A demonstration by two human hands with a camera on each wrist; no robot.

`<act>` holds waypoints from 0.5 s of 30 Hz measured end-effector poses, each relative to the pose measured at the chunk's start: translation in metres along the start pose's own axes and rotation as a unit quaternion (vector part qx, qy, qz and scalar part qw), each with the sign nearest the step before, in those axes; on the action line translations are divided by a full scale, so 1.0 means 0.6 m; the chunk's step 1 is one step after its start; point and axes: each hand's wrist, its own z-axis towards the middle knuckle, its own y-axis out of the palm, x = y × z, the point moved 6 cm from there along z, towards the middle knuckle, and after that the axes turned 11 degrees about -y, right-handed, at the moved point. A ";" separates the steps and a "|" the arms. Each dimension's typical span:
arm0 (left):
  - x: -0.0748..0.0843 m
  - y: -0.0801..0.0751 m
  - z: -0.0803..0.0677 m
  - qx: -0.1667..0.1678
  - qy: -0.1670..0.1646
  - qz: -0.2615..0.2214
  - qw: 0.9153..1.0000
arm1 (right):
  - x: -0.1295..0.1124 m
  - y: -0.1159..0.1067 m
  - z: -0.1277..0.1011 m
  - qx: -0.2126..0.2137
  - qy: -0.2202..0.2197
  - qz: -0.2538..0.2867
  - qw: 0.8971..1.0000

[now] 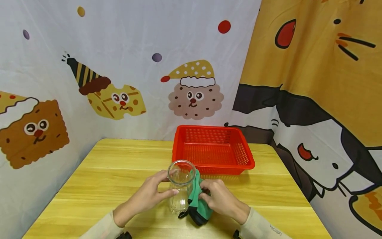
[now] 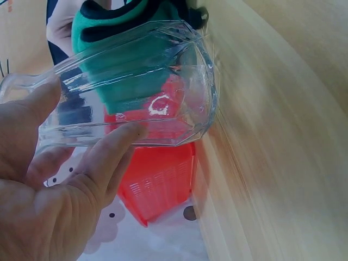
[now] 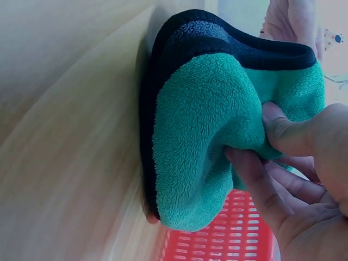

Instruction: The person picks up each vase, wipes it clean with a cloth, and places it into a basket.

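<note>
A clear faceted glass jar [image 1: 180, 190] stands upright on the yellow wooden table [image 1: 113, 172], near its front edge. My left hand [image 1: 150, 196] grips the jar from the left, thumb and fingers curled round its wall [image 2: 130, 81]. A green fleece cloth with a black border [image 1: 198, 202] lies bunched against the jar's right side. My right hand [image 1: 219, 199] pinches a fold of that cloth [image 3: 217, 136] between thumb and fingers. The cloth's lower edge rests on the table.
A red plastic mesh basket [image 1: 212, 148] with nothing in it stands just behind the jar, towards the table's back right. Cartoon-printed curtains hang behind and to both sides. Bare tabletop stretches to the left.
</note>
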 end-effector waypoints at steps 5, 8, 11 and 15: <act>0.000 -0.001 0.001 0.004 0.002 0.004 1.000 | -0.002 -0.005 0.000 0.014 0.007 0.016 1.000; 0.000 -0.001 0.001 0.004 0.005 0.006 1.000 | -0.005 -0.009 0.001 0.016 0.015 0.019 1.000; 0.001 0.000 0.000 0.003 0.006 0.005 1.000 | -0.010 -0.013 0.003 0.023 0.012 0.017 1.000; 0.000 0.000 0.000 0.002 0.003 0.002 1.000 | -0.018 -0.020 0.008 0.037 0.003 0.019 0.999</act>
